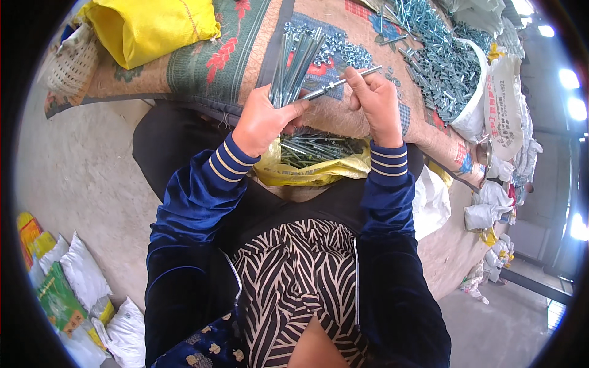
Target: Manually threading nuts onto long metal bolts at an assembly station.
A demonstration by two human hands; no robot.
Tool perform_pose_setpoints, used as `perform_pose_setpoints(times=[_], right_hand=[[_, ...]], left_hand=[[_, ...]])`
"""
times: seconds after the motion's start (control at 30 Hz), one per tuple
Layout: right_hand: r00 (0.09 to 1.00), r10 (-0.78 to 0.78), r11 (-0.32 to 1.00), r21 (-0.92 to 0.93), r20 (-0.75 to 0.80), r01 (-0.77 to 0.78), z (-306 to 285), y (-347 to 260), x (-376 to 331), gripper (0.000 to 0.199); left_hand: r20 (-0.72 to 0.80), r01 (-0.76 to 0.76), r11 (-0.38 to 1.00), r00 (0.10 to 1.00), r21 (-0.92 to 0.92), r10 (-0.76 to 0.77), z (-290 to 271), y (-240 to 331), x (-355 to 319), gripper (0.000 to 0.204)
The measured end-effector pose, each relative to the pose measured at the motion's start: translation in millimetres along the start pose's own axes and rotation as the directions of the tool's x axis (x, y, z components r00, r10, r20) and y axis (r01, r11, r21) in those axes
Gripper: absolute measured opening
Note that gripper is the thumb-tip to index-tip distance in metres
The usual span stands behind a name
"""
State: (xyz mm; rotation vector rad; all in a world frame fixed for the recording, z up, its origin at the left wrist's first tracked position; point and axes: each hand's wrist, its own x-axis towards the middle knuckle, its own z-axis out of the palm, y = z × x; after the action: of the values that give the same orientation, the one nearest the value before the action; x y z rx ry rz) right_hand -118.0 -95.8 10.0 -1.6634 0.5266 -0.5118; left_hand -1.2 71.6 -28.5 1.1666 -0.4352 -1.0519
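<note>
My left hand point(262, 119) is closed round a bundle of long thin metal bolts point(296, 64) that stand up out of the fist. One more bolt point(328, 88) slants across from its thumb to my right hand point(379, 109), with a nut-like collar partway along. The thumb and fingers of my right hand pinch this bolt near its far end. Behind the hands, loose nuts point(356, 56) lie spread on the patterned cloth point(245, 67). Below them, at my lap, an open yellow bag point(307, 176) holds many long dark bolts point(319, 149).
To the right, short metal pieces point(438, 80) are heaped by a white sack point(475, 116). A yellow sack point(147, 30) lies at the far left near a white basket point(72, 66). Filled white bags point(84, 273) sit on the floor point(86, 172) at left; more bags point(481, 214) stand at right.
</note>
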Motion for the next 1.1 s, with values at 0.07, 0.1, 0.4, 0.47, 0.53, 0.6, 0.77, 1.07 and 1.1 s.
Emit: perform_pose_setpoints(times=[0.07, 0.1, 0.4, 0.47, 0.53, 0.6, 0.77, 1.07, 1.1], right_hand=[[0.994, -0.029, 0.953, -0.302, -0.106, -0.005, 0.9, 2.5, -1.7, 0.031], [0.994, -0.028, 0.953, -0.302, -0.106, -0.005, 4.1, 1.3, -2.1, 0.031], [0.993, -0.075, 0.988, 0.127, -0.093, 0.087, 13.8, 1.4, -3.1, 0.038], [0.992, 0.077, 0.996, 0.047, -0.098, -0.073, 4.9, -1.8, -4.3, 0.036], [0.968, 0.227, 0.972, -0.029, -0.106, -0.232, 3.3, -2.5, -6.6, 0.034], [1.000, -0.017, 0.995, -0.096, 0.027, 0.019, 6.7, -3.5, -11.0, 0.029], [0.979, 0.191, 0.981, -0.041, 0.070, -0.188, 10.8, 3.2, -10.1, 0.018], [0.976, 0.089, 0.787, -0.614, 0.201, 0.055, -21.8, 5.0, -18.8, 0.018], [0.963, 0.086, 0.811, -0.579, 0.254, 0.080, -37.4, 2.5, -21.8, 0.019]], left_hand=[[-0.011, -0.022, 0.999, 1.000, 0.028, 0.023, 0.8, -0.7, -0.9, 0.020], [-0.007, -0.024, 0.999, 1.000, 0.034, 0.024, 0.8, -0.9, -0.4, 0.020], [-0.013, -0.024, 0.997, 1.000, 0.070, 0.025, 2.7, -0.2, 0.5, 0.020], [-0.005, -0.017, 0.999, 1.000, 0.050, 0.018, 2.8, 1.0, 1.6, 0.020], [0.006, -0.005, 0.999, 1.000, 0.048, 0.005, 0.3, 2.1, 2.0, 0.019], [0.023, 0.002, 0.999, 1.000, 0.043, -0.003, 0.3, 0.1, 3.2, 0.019], [-0.013, -0.215, 0.896, 0.971, 0.388, 0.238, 5.2, -14.8, 3.9, 0.020], [0.000, -0.171, 0.877, 0.981, 0.449, 0.192, 7.6, -9.3, 5.3, 0.020], [0.022, -0.059, 0.931, 0.998, 0.359, 0.054, 7.0, -6.8, 7.4, 0.021]])
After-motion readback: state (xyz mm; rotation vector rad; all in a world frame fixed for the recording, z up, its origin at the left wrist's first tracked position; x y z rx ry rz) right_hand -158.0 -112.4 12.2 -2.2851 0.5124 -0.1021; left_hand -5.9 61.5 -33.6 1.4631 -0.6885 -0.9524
